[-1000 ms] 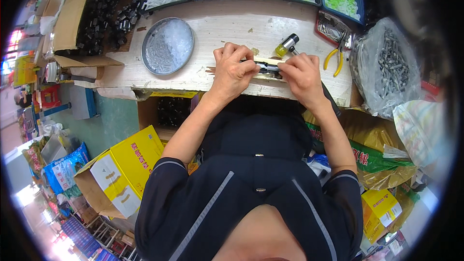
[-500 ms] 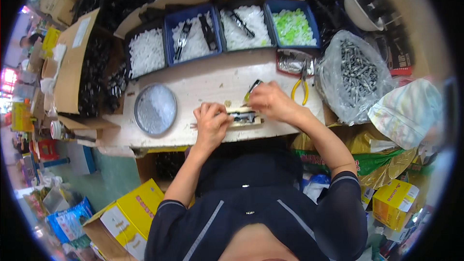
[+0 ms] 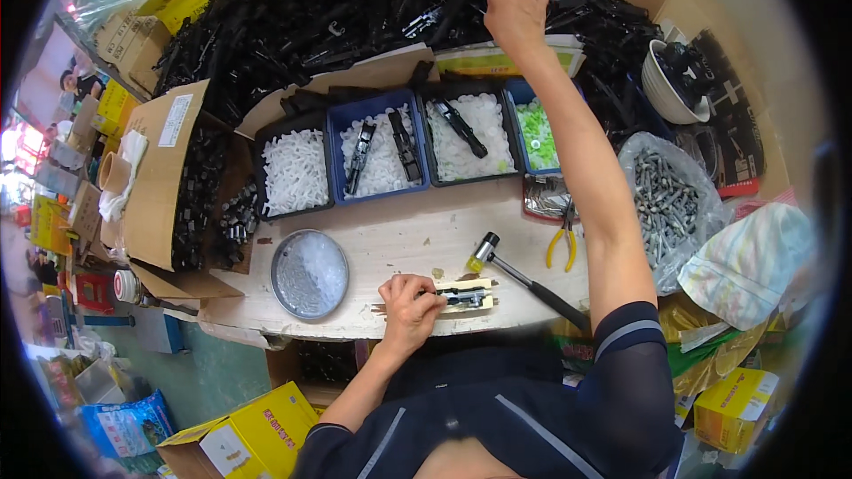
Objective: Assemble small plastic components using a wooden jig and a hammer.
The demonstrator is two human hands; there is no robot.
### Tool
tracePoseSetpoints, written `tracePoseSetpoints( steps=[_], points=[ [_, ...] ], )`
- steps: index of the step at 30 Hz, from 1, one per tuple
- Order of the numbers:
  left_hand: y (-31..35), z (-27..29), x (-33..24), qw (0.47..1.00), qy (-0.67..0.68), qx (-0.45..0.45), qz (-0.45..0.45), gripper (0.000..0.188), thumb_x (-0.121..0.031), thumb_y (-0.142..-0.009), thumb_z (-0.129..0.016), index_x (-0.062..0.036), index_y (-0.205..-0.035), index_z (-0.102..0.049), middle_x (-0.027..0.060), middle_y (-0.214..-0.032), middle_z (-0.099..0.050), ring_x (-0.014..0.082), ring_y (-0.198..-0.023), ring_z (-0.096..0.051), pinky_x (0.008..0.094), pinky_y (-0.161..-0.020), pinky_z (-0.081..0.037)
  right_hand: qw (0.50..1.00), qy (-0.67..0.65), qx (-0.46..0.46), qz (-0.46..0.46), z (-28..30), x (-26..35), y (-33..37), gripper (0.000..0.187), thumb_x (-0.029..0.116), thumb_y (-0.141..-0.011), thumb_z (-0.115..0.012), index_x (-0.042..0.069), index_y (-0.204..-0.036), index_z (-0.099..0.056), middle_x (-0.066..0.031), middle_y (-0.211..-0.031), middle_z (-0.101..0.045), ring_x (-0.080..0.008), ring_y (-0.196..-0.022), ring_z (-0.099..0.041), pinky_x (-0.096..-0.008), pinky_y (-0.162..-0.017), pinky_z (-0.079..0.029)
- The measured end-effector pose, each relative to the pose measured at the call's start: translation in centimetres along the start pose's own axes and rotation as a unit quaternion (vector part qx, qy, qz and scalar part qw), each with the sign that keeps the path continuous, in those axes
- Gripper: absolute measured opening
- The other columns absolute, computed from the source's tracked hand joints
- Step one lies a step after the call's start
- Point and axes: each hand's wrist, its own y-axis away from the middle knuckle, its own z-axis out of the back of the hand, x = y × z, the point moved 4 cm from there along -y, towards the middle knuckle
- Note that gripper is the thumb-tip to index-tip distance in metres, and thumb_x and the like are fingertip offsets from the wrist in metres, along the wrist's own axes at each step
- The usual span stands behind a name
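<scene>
Near the front edge of the table, my left hand (image 3: 410, 310) pinches the left end of a black and metal part (image 3: 461, 296). That part sits in a cream-coloured block (image 3: 485, 302). My right arm stretches far forward, over the green-filled bin, and my right hand (image 3: 515, 13) is at the large heap of black parts (image 3: 355, 22). Its fingers are bent down among them, and what they grip is hidden. To the right of the block lies a hammer (image 3: 524, 277), with a yellow-tipped head and a dark handle.
Bins of white plastic pieces (image 3: 295, 173) and a bin of green pieces (image 3: 538, 135) line the back. Black parts lie across some. A round metal dish (image 3: 309, 275) sits left, yellow-handled pliers (image 3: 561, 247) right, beside a bag of metal parts (image 3: 661, 200). A cardboard box (image 3: 164, 177) stands far left.
My right hand has left the block and reached forward to the black heap. The hammer now lies on the table. My left hand stays at the block, and the view has shifted.
</scene>
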Motion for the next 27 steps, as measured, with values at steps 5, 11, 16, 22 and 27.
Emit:
tracePoseSetpoints(
  steps=[5,11,16,22,27],
  points=[
    [0.0,0.2,-0.4,1.0,0.001,0.001,-0.006,0.011,-0.008,-0.061,-0.069,-0.0097,-0.071,-0.064,0.0003,-0.082,-0.055,0.0206,-0.087,-0.048,0.0375,-0.079,-0.027,0.99,0.079,0.003,-0.119,-1.1,0.4,-1.2,0.024,0.035,-0.08,-0.057,0.011,-0.082,-0.063,-0.0071,-0.078,-0.063,-0.0282,-0.076,-0.06,-0.0456,-0.066,-0.04],
    [0.2,0.1,-0.2,1.0,0.001,-0.005,-0.008,0.011,-0.007,-0.062,-0.068,-0.0099,-0.071,-0.063,0.0007,-0.082,-0.054,0.0209,-0.087,-0.048,0.0369,-0.079,-0.028,0.962,-0.023,0.124,-0.241,-3.5,2.9,-0.8,0.04,0.034,-0.072,-0.063,0.001,-0.093,-0.055,-0.0202,-0.084,-0.064,-0.0357,-0.081,-0.062,-0.0458,-0.074,-0.046],
    [-0.3,0.2,-0.5,1.0,0.002,-0.016,-0.024,0.011,-0.007,-0.062,-0.068,-0.0101,-0.07,-0.063,0.0005,-0.082,-0.054,0.0208,-0.087,-0.048,0.0372,-0.079,-0.028,0.922,-0.17,0.07,-0.34,-2.8,-2.8,-0.6,0.022,0.018,-0.067,-0.058,0.01,-0.086,-0.067,-0.0168,-0.089,-0.064,-0.0355,-0.086,-0.061,-0.0416,-0.078,-0.048],
    [0.2,0.1,0.0,0.999,-0.007,-0.024,-0.022,0.01,-0.006,-0.062,-0.067,-0.0106,-0.069,-0.062,-0.0001,-0.082,-0.054,0.0207,-0.088,-0.047,0.0372,-0.078,-0.028,0.935,-0.161,0.095,-0.301,-1.1,-0.5,0.5,0.021,0.02,-0.07,-0.054,0.01,-0.083,-0.067,-0.0182,-0.086,-0.064,-0.0366,-0.085,-0.06,-0.0434,-0.076,-0.048],
    [0.3,-0.2,-0.2,0.999,-0.005,-0.032,-0.023,0.01,-0.008,-0.061,-0.068,-0.0106,-0.069,-0.062,0.0001,-0.082,-0.055,0.0207,-0.087,-0.048,0.0369,-0.079,-0.028,0.978,0.001,0.11,-0.175,-3.6,4.4,1.2,0.027,0.024,-0.073,-0.06,0.003,-0.09,-0.056,-0.0207,-0.083,-0.062,-0.0352,-0.078,-0.062,-0.0458,-0.07,-0.05]
  ],
)
